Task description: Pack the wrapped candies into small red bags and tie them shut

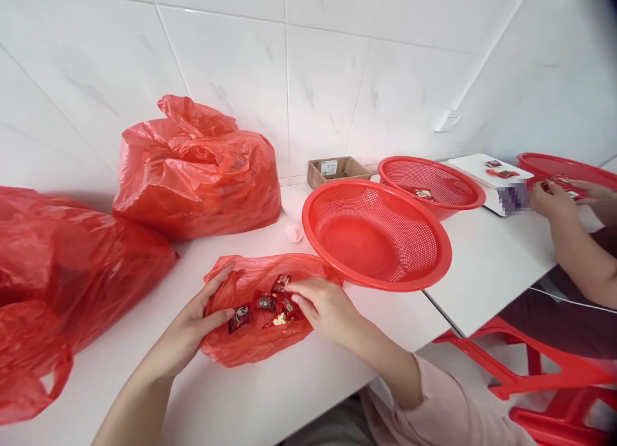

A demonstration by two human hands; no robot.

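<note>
A thin red plastic bag [260, 353] lies spread on the white table in front of me. Several small dark red wrapped packets [267, 301] rest on it, one beside a yellowish printed patch. My left hand [193, 321] lies along the bag's left side, fingers stretched and thumb apart, the thumb tip touching the leftmost packet [240, 318]. From the right, my right hand [328, 308] reaches over the bag, its fingers drawn together at the upper packet [280, 283]. Its far fingers are hidden beneath the hand.
Two full red bags [202, 182] [87, 266] stand at left. A large red colander [359, 237] sits beyond my right hand, with another colander [431, 182] and a cardboard box [337, 169] behind. At right, a co-worker's hands [554, 200] hold packets near a white scale [482, 166]. Red stools [535, 362] stand below.
</note>
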